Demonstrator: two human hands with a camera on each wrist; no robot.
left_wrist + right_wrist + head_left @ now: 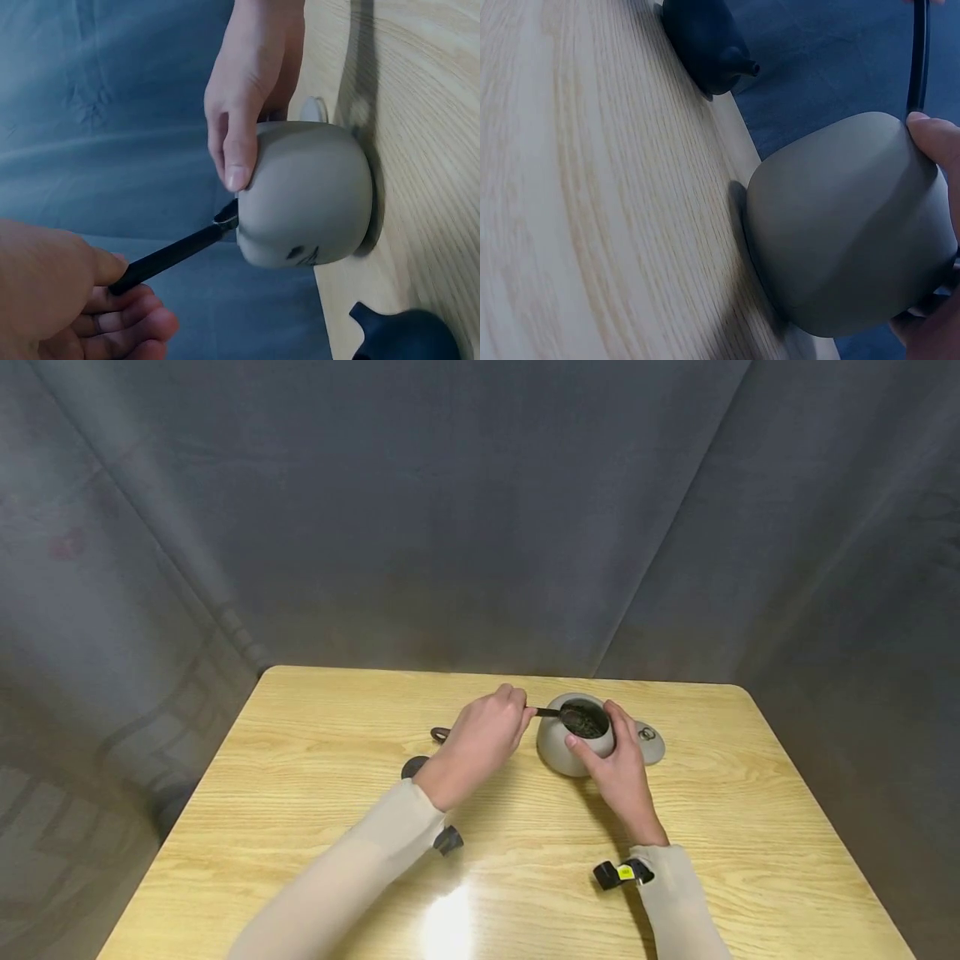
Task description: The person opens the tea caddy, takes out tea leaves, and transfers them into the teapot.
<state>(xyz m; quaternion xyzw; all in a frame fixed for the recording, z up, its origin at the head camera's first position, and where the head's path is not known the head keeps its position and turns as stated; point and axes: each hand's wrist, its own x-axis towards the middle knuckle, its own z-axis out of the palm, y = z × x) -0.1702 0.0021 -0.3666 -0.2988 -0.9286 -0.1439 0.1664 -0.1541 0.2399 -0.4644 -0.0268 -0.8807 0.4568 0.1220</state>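
A round grey jar (558,753) stands on the table, its mouth showing dark loose contents (595,720) that look like tea leaves. My right hand (621,770) grips the jar by its right side, thumb at the near rim and fingers round the far side. From the left, my left hand (486,728) pinches the black handle of a spoon (176,255) between thumb and fingers. The spoon's bowl (573,717) is inside the jar's mouth. In the left wrist view, small dark marks (304,255) show on the jar's wall.
Right behind the jar lies its grey lid (651,748), with a ring-shaped knob on top. A dark teapot (705,45) stands left of the jar; my left arm covers most of it in the head view. Beyond the wooden table (337,710) hangs a grey curtain (450,527).
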